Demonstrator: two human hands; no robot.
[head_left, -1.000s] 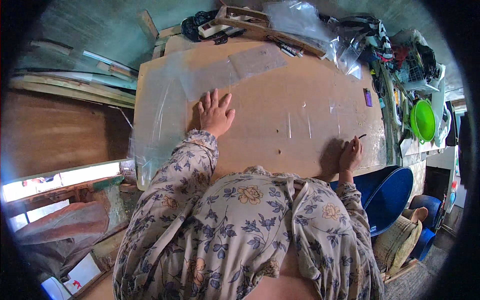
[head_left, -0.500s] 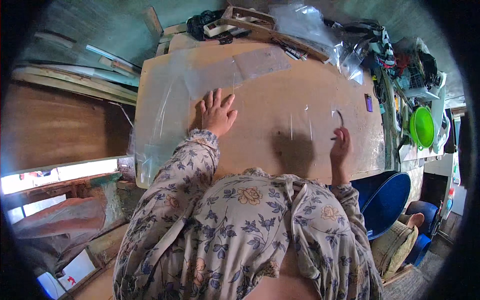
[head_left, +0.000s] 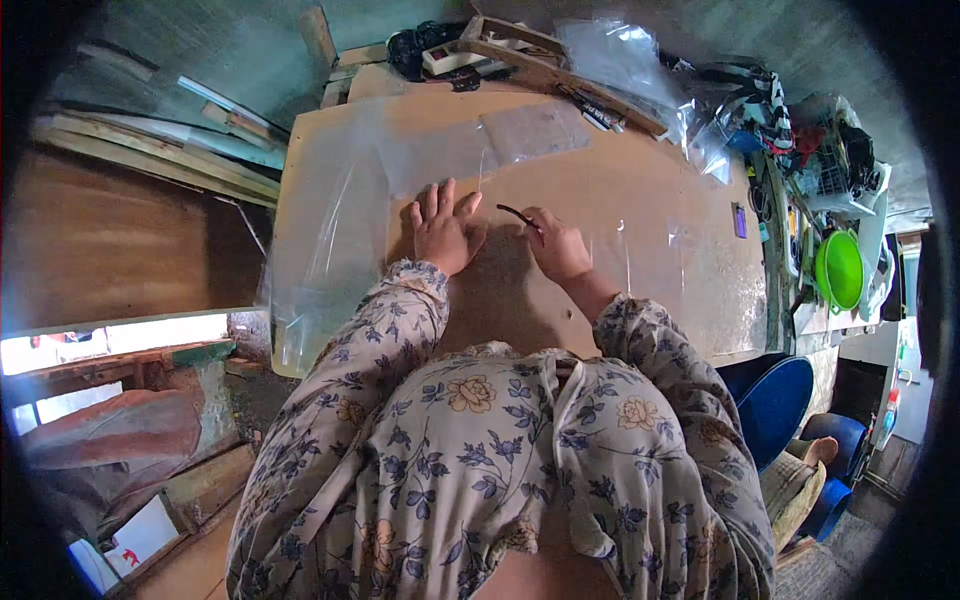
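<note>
My left hand [head_left: 445,238] lies flat with its fingers spread, pressing near the edge of a clear plastic sheet [head_left: 335,225] on the tan tabletop [head_left: 640,170]. A short distance to its right, my right hand [head_left: 562,250] is closed around a thin, dark, curved strip [head_left: 513,212]. One end of the strip pokes out toward the left hand; the rest is hidden in the fist, and its exact kind cannot be made out. A second, narrower plastic piece [head_left: 535,132] stretches across the table beyond my hands.
Along the far edge sit a wooden tray frame [head_left: 570,72] and a bundle of clear plastic [head_left: 625,60]. A purple lighter [head_left: 740,220] lies at the right side. Farther right are a green basin [head_left: 840,270] and, below the table, a blue tub [head_left: 780,410].
My right hand has swung left across the table with the dark strip, from the right side to near my left hand. The left hand stays spread in place.
</note>
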